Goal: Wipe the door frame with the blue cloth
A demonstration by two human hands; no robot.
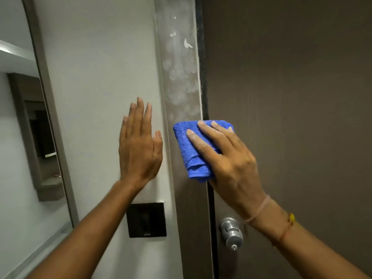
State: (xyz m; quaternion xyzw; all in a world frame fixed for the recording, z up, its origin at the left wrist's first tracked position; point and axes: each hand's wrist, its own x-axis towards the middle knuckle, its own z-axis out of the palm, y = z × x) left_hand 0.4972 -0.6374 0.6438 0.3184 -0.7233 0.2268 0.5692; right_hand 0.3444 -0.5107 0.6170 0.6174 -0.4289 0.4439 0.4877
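The right hand (231, 158) pressed the folded blue cloth (193, 150) flat against the door frame (181, 77), fingers spread over it, the left hand (138, 146) open on the wall (96, 67); wiping seemed underway, dusty patches above probably needing upward strokes.

The right hand (231, 158) pressed a folded blue cloth (193, 156) flat against the door frame (181, 77), its fingers spread over the cloth, which also overlapped the edge of the brown door (291, 97). Above the cloth the frame was smeared with pale, dusty patches and white flecks. The left hand (138, 143) lay open, palm flat on the white wall (96, 67) just beside the frame. Below it sat a dark switch plate (146, 220). A silver door knob (231, 233) showed under the right wrist, which wore thin bands.
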